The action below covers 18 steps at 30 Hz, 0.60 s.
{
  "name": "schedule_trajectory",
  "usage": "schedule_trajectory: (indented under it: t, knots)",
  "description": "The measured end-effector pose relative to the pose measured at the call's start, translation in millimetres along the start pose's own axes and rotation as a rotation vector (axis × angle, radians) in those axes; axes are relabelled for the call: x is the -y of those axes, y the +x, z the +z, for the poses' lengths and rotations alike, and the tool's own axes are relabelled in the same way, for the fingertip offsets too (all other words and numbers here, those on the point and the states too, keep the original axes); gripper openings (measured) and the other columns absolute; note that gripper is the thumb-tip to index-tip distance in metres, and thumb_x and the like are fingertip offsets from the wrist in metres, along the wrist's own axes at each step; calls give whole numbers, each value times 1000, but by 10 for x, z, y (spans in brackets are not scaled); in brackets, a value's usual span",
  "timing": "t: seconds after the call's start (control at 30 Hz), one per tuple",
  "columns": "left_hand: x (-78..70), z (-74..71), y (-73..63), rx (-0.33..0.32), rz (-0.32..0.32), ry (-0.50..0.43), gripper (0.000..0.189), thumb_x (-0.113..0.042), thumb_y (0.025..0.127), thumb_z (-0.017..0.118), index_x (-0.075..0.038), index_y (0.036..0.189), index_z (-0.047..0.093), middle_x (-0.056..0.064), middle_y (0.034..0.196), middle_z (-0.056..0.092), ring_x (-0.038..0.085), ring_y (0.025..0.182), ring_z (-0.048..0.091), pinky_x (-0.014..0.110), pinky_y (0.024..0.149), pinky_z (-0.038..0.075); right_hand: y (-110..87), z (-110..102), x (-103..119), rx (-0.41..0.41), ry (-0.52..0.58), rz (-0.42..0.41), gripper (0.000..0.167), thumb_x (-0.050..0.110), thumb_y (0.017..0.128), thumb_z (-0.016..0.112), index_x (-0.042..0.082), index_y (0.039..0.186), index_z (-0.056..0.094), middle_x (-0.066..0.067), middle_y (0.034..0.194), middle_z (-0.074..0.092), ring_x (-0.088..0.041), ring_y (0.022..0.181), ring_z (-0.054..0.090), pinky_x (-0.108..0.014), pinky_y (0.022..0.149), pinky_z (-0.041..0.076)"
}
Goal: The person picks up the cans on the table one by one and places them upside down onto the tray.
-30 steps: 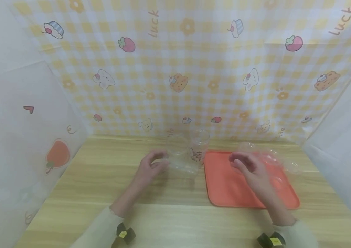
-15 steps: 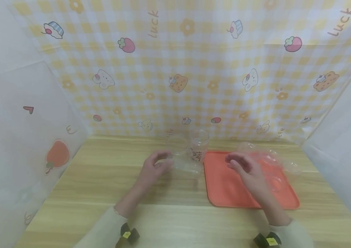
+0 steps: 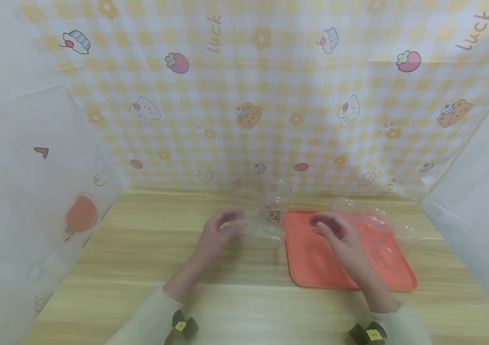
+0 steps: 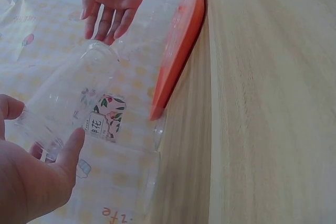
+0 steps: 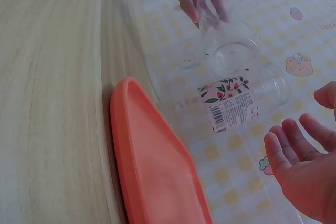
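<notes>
My left hand (image 3: 220, 235) holds a clear plastic jar (image 4: 68, 98) by one end, thumb and fingers round it. In the head view that jar lies tilted sideways, its free end pointing toward the orange tray (image 3: 313, 263). My right hand (image 3: 341, 239) is above the tray, fingers loosely bent and nothing in them; in the right wrist view its palm (image 5: 310, 174) faces up. Just behind the held jar stands a clear jar with a floral label (image 5: 228, 100). Another clear jar (image 3: 248, 201) stands left of the labelled one.
Several clear round lid-like pieces (image 3: 376, 220) lie on and around the back and right of the tray. A checked cloth (image 3: 296, 91) hangs behind the wooden table (image 3: 244, 306), with a white sheet (image 3: 46, 191) along the left side.
My left hand has moved a little to the right with the jar. My right hand has drifted left over the tray, so the two hands are closer together.
</notes>
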State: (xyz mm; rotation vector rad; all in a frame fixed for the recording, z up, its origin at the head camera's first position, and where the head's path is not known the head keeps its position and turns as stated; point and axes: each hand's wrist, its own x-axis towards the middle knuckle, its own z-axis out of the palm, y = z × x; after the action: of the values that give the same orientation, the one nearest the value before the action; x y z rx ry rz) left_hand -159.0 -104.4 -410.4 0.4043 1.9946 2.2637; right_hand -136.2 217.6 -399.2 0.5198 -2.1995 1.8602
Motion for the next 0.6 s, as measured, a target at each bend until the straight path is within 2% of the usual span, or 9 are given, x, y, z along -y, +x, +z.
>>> schedule_trajectory:
  t: [0.13, 0.3, 0.5, 0.6]
  knots:
    - [-8, 31, 1, -5, -1, -18, 45, -18, 97, 70, -4, 136, 55, 18, 138, 53, 43, 116, 60, 51, 98, 52, 4, 35, -12, -4, 10, 7, 25, 0, 103, 57, -13, 124, 59, -32, 118, 60, -20, 108, 64, -35, 91, 56]
    - [-27, 71, 0, -25, -10, -11, 45, -19, 96, 71, -5, 136, 56, 16, 136, 55, 34, 108, 65, 46, 95, 55, 0, 74, -33, -6, 10, 7, 25, 1, 103, 57, -12, 124, 59, -32, 119, 59, -19, 109, 64, -35, 92, 56]
    - [-37, 110, -9, -57, -17, -14, 45, -16, 95, 72, -4, 135, 57, 15, 134, 57, 33, 107, 66, 43, 93, 56, -6, 120, -42, -16, 31, -7, 24, -1, 103, 56, -12, 124, 59, -36, 120, 57, -20, 109, 64, -35, 91, 56]
    - [-31, 127, -11, -62, -25, -18, 46, -15, 95, 71, -1, 136, 55, 16, 133, 57, 37, 105, 66, 43, 93, 56, -9, 142, -43, -15, 32, -19, 23, -1, 103, 55, -12, 123, 59, -36, 119, 57, -20, 109, 64, -35, 90, 57]
